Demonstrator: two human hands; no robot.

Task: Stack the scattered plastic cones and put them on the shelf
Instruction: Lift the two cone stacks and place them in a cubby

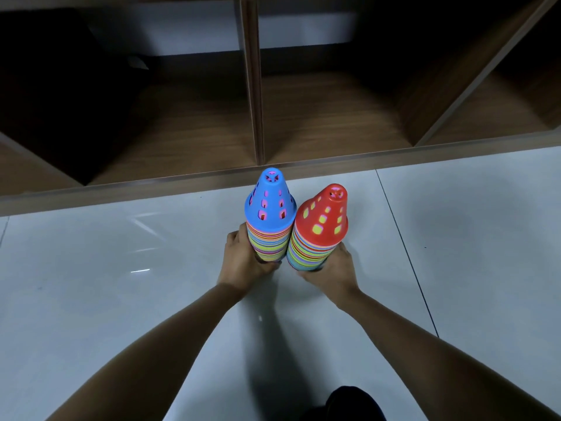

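Before the shelf (273, 173), blue-topped stack (268, 221) in left grip (243, 259), red-topped stack (318, 230) in right grip (332, 270)

Two tall stacks of perforated plastic cones stand side by side at frame centre, touching: the blue-topped stack (269, 220) gripped low by the left hand (243, 259), the red-topped stack (318, 229) by the right hand (334, 271), over a glossy grey tiled floor (121, 268). A wooden shelf (258, 117) with dark compartments fills the upper frame
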